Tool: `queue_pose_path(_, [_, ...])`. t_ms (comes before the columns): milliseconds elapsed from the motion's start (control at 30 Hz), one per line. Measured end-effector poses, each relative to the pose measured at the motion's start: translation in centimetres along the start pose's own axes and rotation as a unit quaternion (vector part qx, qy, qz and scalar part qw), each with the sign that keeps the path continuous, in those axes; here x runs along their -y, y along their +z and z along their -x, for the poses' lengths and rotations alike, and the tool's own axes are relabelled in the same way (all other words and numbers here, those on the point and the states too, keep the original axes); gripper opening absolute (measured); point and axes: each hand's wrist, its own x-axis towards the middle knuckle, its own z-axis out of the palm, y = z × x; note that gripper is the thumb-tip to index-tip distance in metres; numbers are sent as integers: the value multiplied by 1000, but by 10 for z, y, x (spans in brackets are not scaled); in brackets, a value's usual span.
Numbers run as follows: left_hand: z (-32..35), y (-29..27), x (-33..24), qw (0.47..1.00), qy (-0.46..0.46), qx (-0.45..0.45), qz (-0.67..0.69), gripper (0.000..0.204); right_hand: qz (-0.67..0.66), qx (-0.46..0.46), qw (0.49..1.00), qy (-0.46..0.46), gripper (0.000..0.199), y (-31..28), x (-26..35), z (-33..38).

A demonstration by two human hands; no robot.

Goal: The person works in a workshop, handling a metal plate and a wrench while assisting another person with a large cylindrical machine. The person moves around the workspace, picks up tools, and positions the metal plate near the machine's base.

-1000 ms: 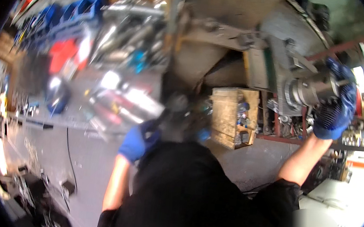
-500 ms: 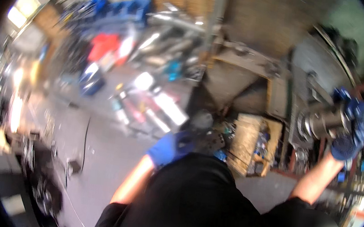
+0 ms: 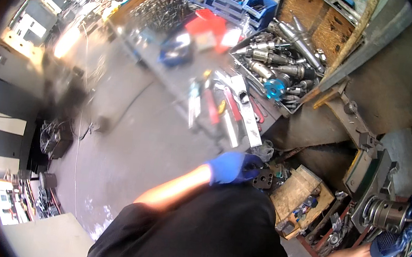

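Observation:
My right hand [image 3: 395, 237], in a dark blue glove, is wrapped round the outer end of a steel stepped cylinder [image 3: 386, 215] at the far right. The cylinder lies sideways, its ringed end against a grey metal fixture [image 3: 365, 195]. My left hand [image 3: 236, 168], in a blue glove, is held in front of my body with its fingers apart and slightly curled. Nothing shows in it. Just beyond its fingertips is a dark metal block with holes [image 3: 263, 179]; whether they touch I cannot tell.
A grey bench [image 3: 168, 105] carries wrenches and red-handled tools [image 3: 213, 110], a tray of steel tool holders [image 3: 283, 61], a red bin [image 3: 207, 26] and blue bins [image 3: 241, 4]. A wooden box [image 3: 295, 193] of small parts stands between my hands. A slanting metal post [image 3: 370, 48] rises behind.
My view has swung left, so the bench and tools appear farther right and sharper. My left hand is now nearer the holed block in the picture. My right hand remains on the steel cylinder.

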Motion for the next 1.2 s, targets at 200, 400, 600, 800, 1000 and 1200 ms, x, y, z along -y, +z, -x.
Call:
queue_pose_path(200, [-5, 3, 5, 999, 37, -11, -28, 39, -23, -60, 998, 11, 42, 14, 19, 9])
queue_pose_path(400, [-14, 5, -15, 996, 67, 27, -50, 41, -25, -46, 998, 36, 44, 27, 33, 2])
queue_pose_path(600, [-26, 17, -13, 989, 129, 63, -26, 42, 131, -44, 989, -42, 44, 22, 50, 6])
queue_pose_path(800, [-13, 19, -1, 993, 27, 27, 111, 30, -313, -125, 939, 61, 35, 59, 54, -9])
queue_pose_path(1000, [-13, 18, 1, 995, 25, 73, 66, 27, -270, -210, 934, 100, 29, 49, 63, 8])
queue_pose_path(1200, [-20, 11, -10, 991, 102, 90, 9, 30, -272, -151, 938, 151, 41, 47, 71, 9])
